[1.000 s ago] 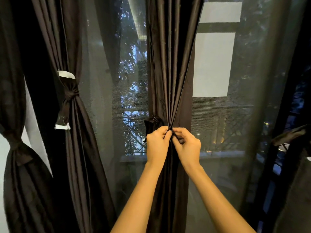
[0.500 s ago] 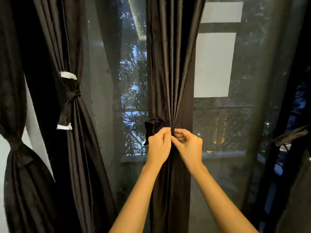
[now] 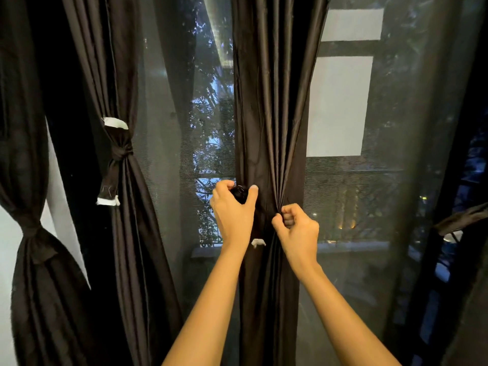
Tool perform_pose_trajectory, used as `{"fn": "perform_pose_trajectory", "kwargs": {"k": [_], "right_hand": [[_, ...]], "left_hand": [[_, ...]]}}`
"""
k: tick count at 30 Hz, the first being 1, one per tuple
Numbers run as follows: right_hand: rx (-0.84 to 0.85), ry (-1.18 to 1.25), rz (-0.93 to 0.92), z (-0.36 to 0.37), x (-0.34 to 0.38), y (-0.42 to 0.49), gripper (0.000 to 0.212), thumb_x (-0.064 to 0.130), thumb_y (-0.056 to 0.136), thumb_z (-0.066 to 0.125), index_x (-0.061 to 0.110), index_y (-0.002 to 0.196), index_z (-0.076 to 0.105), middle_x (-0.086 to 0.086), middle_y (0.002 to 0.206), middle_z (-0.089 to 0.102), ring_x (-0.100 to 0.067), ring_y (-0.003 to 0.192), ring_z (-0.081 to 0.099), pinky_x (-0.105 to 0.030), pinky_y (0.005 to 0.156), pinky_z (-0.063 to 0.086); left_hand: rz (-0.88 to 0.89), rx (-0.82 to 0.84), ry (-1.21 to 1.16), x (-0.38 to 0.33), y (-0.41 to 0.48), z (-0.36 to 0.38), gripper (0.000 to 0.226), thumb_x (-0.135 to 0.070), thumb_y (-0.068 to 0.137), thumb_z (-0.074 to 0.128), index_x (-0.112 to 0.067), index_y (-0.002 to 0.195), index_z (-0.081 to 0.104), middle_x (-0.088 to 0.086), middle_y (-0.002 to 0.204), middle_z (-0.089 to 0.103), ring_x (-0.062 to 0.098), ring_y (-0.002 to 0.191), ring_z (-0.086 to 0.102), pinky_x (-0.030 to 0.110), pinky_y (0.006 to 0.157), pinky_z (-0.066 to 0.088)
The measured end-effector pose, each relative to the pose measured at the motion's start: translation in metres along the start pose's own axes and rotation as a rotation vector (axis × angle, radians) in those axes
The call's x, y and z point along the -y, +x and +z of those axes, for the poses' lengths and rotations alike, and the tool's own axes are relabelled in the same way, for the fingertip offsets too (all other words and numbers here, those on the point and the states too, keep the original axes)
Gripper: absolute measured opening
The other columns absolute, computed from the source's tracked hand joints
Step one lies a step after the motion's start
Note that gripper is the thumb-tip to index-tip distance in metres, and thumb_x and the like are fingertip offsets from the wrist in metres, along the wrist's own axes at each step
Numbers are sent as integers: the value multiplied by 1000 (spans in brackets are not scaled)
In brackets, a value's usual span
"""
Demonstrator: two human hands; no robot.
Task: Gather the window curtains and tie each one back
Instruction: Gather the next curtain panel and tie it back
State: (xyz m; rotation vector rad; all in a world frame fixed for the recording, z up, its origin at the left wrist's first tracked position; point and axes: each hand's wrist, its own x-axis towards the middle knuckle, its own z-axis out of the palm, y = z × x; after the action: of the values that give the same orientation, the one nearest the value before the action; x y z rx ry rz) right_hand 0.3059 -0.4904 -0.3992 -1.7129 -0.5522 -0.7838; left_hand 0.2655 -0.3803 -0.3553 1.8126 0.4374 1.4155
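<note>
A dark brown curtain hangs gathered in the middle of the window. My left hand grips a dark tieback band at the curtain's left edge; a small white end of the band shows below that hand. My right hand pinches the bunched pleats on the curtain's right side. To the left, a second dark curtain is tied with a knotted band with white ends. A third tied curtain hangs at the far left.
A sheer mesh curtain covers the window glass behind, with trees and a lit railing outside. Another dark curtain hangs at the far right edge. A white wall shows at the left.
My left hand has let go of the pleats at the middle and moved up and left onto the tieback band. My right hand stays pinching the gathered folds.
</note>
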Motion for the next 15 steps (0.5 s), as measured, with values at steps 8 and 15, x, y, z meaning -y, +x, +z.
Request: {"fn": "perform_pose_trajectory", "kwargs": {"k": [8, 15], "right_hand": [[-10, 10, 8, 3, -1, -1, 3, 11, 82, 65, 10, 83, 62, 7, 64, 55, 0, 58, 50, -26, 63, 48], [-8, -33, -20, 6, 1, -4, 6, 13, 87, 64, 9, 90, 62, -1, 75, 66, -16, 72, 64, -39, 69, 54]], "left_hand": [[-19, 199, 39, -2, 19, -3, 40, -34, 81, 69, -16, 116, 64, 1, 107, 70, 17, 106, 62, 39, 94, 48], [20, 287, -4, -15, 9, -13, 30, -21, 80, 65, -14, 109, 67, -2, 102, 69, 7, 97, 61, 17, 85, 43]]}}
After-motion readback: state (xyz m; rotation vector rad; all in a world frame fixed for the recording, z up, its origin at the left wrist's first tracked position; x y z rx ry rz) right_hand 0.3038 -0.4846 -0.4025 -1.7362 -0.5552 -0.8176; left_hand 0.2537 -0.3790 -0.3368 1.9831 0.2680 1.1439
